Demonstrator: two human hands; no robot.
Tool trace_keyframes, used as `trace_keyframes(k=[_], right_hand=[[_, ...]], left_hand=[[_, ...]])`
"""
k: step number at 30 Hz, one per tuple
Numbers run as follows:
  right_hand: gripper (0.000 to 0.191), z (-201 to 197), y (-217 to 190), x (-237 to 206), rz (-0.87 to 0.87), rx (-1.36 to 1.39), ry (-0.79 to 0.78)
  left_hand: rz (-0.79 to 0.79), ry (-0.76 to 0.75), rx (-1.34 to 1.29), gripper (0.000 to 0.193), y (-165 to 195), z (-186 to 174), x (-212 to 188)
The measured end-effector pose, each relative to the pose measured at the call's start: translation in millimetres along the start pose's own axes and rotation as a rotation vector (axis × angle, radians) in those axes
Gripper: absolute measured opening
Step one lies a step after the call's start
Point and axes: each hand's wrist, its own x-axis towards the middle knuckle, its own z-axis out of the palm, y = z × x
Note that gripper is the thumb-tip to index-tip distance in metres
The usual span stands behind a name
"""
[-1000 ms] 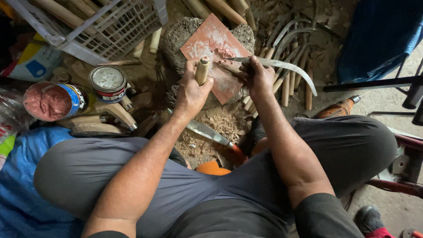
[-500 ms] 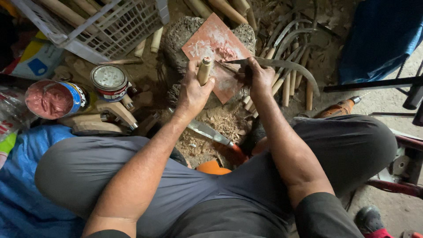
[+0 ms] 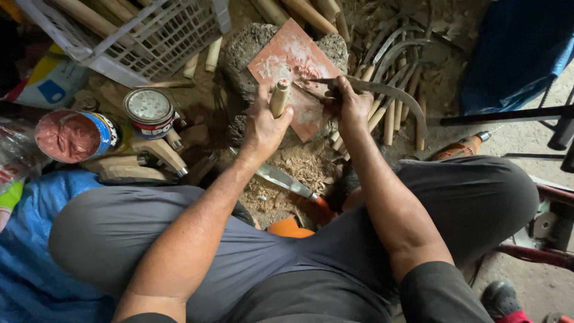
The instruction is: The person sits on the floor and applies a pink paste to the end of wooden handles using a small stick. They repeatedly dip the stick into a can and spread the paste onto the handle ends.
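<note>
My left hand (image 3: 263, 128) grips a short pale wooden handle (image 3: 279, 97), held upright over a red tile (image 3: 293, 66) that lies on a rough stone block (image 3: 245, 48). My right hand (image 3: 350, 101) holds a curved sickle blade (image 3: 397, 96) by its tang end, with the pointed tip resting on the tile near a smear of reddish paste. The two hands are close together above the tile. My legs in grey trousers spread either side below.
An open can of pink paste (image 3: 72, 136) and a lidded tin (image 3: 148, 110) stand at left. A white plastic crate (image 3: 128, 33) holds wooden handles. More sickles (image 3: 388, 48) lie at back right. A knife (image 3: 281, 179) and an orange drill (image 3: 463, 146) lie on the ground.
The sickle blade has shifted slightly in my right hand over the tile. My left hand keeps the handle upright in nearly the same place.
</note>
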Motion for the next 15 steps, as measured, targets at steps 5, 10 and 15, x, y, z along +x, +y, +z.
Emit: trace_keyframes(k=[5,10,15], right_hand=[[0.021,-5,6,-4,-0.049,0.069,-0.056],[0.023,-1,3,-6,-0.032,-0.052,0.017],[0.027,7,2,-5,0.021,0.061,0.049]], left_hand=[[0.091,0.045,0.059,0.045,-1,1,0],[-0.087,-0.035,-0.050,0.046,1,0,0],[-0.070,-0.048,-0.056,0.048,3,-2,0]])
